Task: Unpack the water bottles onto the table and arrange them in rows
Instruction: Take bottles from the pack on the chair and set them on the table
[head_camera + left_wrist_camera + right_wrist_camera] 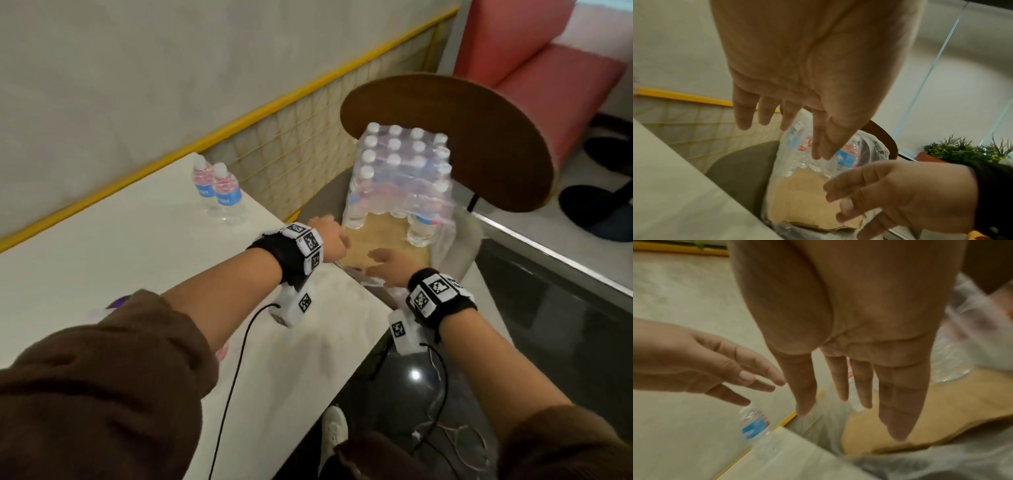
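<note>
The pack of water bottles stands on a chair seat just beyond both sets of fingertips, its bottles white-capped and wrapped in clear plastic film. The near side of the wrap is open, and a bare stretch of brown cardboard tray lies under the fingers where no bottles stand. The remaining bottles crowd the far part of the tray, with one at its near right corner, just ahead of the right fingertips.

The left hand reaches over the tray's near left edge with fingers straight and slightly spread, holding nothing. The right hand hovers beside it, fingers also extended and loose, empty.

Two bottles stand upright and touching on the white table, well to the left of the left fingers, near the table's far edge. Their labels are blue with pink above; the white lettering is too blurred to read, as are the red and blue labels inside the pack.
</note>
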A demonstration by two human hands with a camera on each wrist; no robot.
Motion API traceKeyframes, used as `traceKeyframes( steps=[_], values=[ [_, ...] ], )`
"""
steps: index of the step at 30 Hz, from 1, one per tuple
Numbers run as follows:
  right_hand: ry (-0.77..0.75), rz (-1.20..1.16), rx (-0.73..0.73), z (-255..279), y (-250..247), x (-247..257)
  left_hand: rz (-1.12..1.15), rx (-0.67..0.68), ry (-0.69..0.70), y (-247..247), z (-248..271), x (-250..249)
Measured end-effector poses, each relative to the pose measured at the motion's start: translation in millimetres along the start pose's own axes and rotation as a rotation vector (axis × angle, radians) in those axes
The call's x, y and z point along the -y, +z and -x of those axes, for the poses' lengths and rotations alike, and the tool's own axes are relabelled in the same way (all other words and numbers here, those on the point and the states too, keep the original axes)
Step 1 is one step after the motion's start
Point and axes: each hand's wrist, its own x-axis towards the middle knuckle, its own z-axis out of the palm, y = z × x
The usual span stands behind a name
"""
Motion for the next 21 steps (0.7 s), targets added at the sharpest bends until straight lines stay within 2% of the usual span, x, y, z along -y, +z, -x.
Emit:
traceKeyframes(
  steps=[2, 5, 7, 10, 12, 13, 15, 16, 18, 20, 21],
  values=[
    [0.065, -0.01, -0.135, -14.7, -21.1, -16.3, -0.022, -0.013, 0.001, -0.3, -20.2, -20.8],
    [0.153, -0.213, -0.344, -31.9, -48.2, -27.6, 0.007, -0.06, -0.019, -5.8, -38.6, -37.6],
    [0.182, -0.287, -0.403, -43.0, -62.5, -27.3, 0.069, -0.073, -0.049, -6.0, -51.2, -37.0],
    [0.259, -0.179, -0.318, -79.7, -75.0, -47.0, 0.119, -0.123, -0.067, 3.3, -73.6, -22.4],
    [0.316, -0.034, -0.215, -87.4, -82.2, -58.5, 0.11, -0.08, -0.051, -1.2, -64.6, -24.2],
    [0.275, 0.109, -0.233, -81.9, -85.8, -58.2, 0.095, -0.064, -0.038, -3.1, -59.0, -24.4],
    [0.247, 0.229, -0.237, -71.1, -77.8, -58.1, 0.087, -0.026, -0.039, -2.0, -56.5, -20.4],
    [0.233, 0.216, -0.247, -65.0, -71.9, -54.9, 0.098, -0.014, -0.03, -3.2, -54.4, -20.4],
    [0.167, 0.061, -0.319, -65.2, -57.4, -47.0, 0.132, -0.007, -0.011, -6.3, -52.7, -19.9],
    [0.033, -0.316, -0.411, -66.0, -39.2, -35.2, 0.188, -0.039, 0.0, -7.7, -54.0, -19.6],
    [-0.031, -0.445, -0.403, -59.4, -27.9, -27.3, 0.236, -0.069, -0.002, -7.5, -53.7, -20.9]
  ],
)
